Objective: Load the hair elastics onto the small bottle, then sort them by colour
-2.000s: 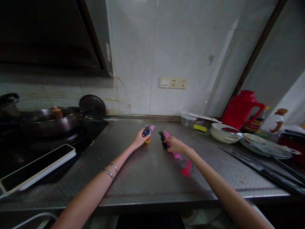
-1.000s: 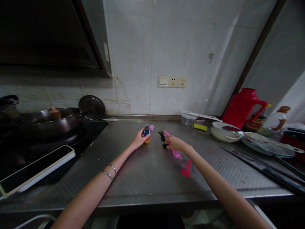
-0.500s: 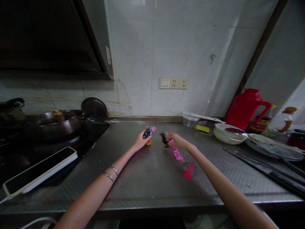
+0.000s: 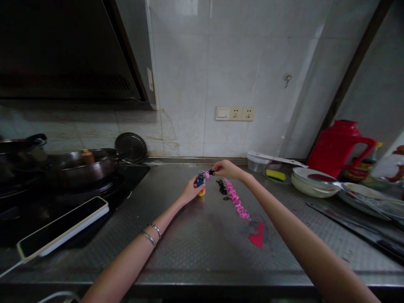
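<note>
My left hand is closed around a small upright jar with a blue and yellow label, standing on the steel counter. Just behind its top shows a small pink clump. Pinched in the fingertips of my right hand are small black loops, which look like rubber bands, close by the jar's upper right side. More black bands lie on the counter below that hand. Beside them a long row of pink bands runs toward me.
A red patch marks the counter nearer me. On the left, a phone lies by the stove with a pan. To the right stand stacked bowls, a yellow sponge, a red thermos jug and long dark utensils.
My right hand has lifted from the black pile and moved left to the jar, carrying black bands. A small black piece now lies apart from the pile. The view has shifted slightly.
</note>
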Action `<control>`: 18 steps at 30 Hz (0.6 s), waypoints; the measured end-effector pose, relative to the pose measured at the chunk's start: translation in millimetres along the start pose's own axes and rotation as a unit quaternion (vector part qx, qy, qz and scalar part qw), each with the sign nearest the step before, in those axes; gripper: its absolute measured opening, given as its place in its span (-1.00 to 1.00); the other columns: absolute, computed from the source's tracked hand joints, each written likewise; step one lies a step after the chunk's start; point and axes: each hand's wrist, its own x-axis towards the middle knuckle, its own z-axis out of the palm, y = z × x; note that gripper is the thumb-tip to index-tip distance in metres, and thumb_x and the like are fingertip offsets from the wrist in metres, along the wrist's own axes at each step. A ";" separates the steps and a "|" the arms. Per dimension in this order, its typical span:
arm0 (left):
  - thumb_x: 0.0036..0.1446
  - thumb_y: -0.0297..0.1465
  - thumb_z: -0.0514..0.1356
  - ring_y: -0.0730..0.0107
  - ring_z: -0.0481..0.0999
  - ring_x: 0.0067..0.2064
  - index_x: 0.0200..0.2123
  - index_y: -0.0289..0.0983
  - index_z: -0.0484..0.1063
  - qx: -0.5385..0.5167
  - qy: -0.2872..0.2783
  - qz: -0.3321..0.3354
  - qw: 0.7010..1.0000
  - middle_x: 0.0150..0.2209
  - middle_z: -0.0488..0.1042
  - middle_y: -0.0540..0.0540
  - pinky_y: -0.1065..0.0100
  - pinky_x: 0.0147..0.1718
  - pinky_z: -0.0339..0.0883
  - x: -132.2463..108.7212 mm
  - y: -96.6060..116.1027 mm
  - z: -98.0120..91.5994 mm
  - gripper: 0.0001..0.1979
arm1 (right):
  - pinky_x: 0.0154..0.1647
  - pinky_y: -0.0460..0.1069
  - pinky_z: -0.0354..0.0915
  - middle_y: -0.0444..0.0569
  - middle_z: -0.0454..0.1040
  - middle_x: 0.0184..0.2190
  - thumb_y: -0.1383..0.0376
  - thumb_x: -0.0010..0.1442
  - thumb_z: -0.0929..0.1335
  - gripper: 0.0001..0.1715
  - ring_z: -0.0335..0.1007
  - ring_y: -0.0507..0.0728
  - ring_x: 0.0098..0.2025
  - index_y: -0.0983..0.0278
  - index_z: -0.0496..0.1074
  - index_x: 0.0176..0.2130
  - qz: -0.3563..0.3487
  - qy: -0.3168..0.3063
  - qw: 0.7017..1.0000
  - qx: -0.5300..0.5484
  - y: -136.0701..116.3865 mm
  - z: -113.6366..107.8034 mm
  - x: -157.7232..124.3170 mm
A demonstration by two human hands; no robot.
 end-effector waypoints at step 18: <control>-0.03 -0.38 0.18 0.39 0.45 -0.26 -0.16 -0.33 0.33 0.019 0.007 0.013 1.000 -0.24 0.46 -0.12 0.36 -0.24 0.32 0.3 -3.7 2.1 -0.69 | -0.32 -0.13 0.18 0.10 0.50 -0.33 0.48 -0.01 0.27 -0.75 0.39 0.10 -0.26 0.37 0.48 -0.31 -0.089 -0.092 0.934 -0.333 -41.3 11.0 37.1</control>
